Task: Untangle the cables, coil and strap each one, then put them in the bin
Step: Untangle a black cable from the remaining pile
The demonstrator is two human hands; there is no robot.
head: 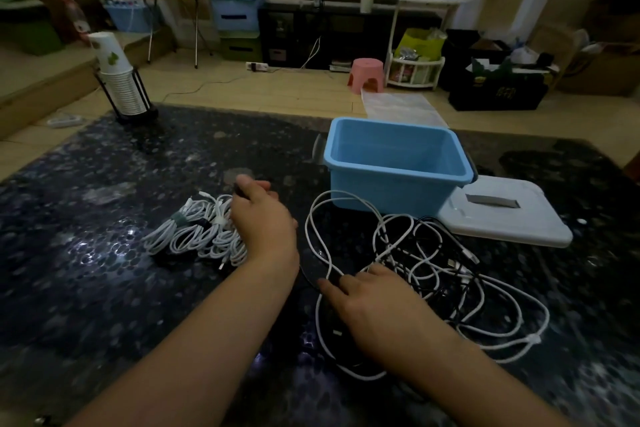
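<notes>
Loose tangle of cables (426,263), white and black strands looped over each other, lies on the worktop (104,218) just beyond and right of the right hand (377,305). That hand's fingers (332,288) are bent onto a dark strand at the tangle's near-left edge; whether they pinch it or only press it, cannot tell. Left hand (261,218) is curled round a small dark object, possibly a plug or strap; not clear which. Just left of it sit three strapped coils (197,232), white, tight, ribbed-looking loops. Blue bin (394,163), smooth hard plastic, open and showing nothing inside, stands beyond both hands; its pale lid (502,218) lies flat to the right, next to the tangle. Risks, as judged: pulling one strand hard could cinch knots tighter, since loops cross many times; black cable is hard to trace on the dark speckled glossy worktop; dragging could snag plugs or sweep the finished coils.
</notes>
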